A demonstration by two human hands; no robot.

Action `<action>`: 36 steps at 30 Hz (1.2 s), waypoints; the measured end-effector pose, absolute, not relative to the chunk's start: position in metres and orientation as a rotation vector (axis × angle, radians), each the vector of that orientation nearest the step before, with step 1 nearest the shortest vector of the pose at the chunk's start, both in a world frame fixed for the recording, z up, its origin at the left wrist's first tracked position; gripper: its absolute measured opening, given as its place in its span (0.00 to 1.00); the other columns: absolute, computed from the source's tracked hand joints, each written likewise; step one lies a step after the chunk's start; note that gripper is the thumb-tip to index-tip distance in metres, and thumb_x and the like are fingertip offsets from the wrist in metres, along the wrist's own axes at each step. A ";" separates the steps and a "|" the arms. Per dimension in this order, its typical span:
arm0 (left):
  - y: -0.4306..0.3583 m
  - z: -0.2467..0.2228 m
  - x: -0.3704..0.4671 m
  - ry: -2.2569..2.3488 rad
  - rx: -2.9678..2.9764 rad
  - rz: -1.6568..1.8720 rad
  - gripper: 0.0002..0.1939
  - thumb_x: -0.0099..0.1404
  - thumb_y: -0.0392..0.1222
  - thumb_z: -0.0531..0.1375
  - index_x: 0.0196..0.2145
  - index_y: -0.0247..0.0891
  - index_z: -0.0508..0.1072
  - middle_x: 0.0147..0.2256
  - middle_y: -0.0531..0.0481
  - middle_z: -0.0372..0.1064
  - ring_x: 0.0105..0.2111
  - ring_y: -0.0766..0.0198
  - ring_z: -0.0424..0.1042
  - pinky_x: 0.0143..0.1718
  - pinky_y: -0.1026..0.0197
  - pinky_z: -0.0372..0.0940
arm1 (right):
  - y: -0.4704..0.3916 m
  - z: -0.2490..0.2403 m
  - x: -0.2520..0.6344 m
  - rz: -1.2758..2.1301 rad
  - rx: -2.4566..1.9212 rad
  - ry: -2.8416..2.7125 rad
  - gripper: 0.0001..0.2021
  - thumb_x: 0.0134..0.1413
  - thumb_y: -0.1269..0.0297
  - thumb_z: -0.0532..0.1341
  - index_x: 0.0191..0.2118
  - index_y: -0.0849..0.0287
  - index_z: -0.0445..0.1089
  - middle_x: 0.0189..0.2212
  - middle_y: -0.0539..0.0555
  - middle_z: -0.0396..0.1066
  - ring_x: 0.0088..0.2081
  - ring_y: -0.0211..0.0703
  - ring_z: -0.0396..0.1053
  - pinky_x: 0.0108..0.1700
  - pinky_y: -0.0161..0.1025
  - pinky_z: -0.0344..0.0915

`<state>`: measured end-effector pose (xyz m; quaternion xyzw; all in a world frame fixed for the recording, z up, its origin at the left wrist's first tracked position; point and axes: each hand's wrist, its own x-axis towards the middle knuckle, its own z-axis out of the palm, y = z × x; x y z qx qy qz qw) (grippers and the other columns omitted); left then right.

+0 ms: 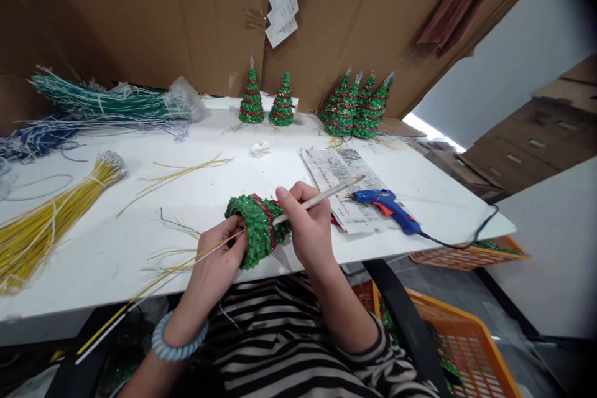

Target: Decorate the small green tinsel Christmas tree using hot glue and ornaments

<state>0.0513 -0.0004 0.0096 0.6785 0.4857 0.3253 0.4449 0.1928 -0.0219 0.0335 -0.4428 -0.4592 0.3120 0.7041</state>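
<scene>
A small green tinsel Christmas tree (pixel 255 231) with red garland lies tilted on its side above the table's front edge. My left hand (pixel 221 255) grips it at the open base, its fingertips tucked inside and hidden. Yellow and white wires (pixel 153 283) run out of the base past my left wrist. In my right hand (pixel 310 221) is a thin pale stick (pixel 333 191) like a pencil or brush, held in a pen grip. Its lower tip touches the tree near the red garland, while the darker end points up and right.
A blue glue gun (pixel 389 204) rests on folded newspaper (pixel 347 168), its cord trailing right. Finished-looking trees (pixel 282 101) stand along the back. Bundles of yellow wire (pixel 60 211) and green wire (pixel 112 99) lie left. Orange crates (pixel 485 348) sit below right.
</scene>
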 end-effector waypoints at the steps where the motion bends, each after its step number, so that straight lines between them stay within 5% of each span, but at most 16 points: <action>1: 0.000 0.010 0.052 1.201 1.682 0.810 0.16 0.57 0.50 0.53 0.32 0.35 0.74 0.21 0.53 0.62 0.24 0.62 0.59 0.36 0.56 0.63 | -0.022 0.034 0.193 0.692 -0.993 -1.034 0.21 0.53 0.59 0.64 0.17 0.58 0.56 0.12 0.41 0.52 0.17 0.29 0.48 0.20 0.32 0.46; 36: 0.001 0.008 0.053 1.167 1.690 0.822 0.15 0.60 0.49 0.54 0.32 0.35 0.74 0.20 0.54 0.62 0.23 0.63 0.58 0.34 0.59 0.63 | -0.020 0.032 0.194 0.685 -0.994 -1.028 0.23 0.54 0.56 0.63 0.17 0.57 0.52 0.13 0.41 0.48 0.18 0.30 0.47 0.21 0.32 0.46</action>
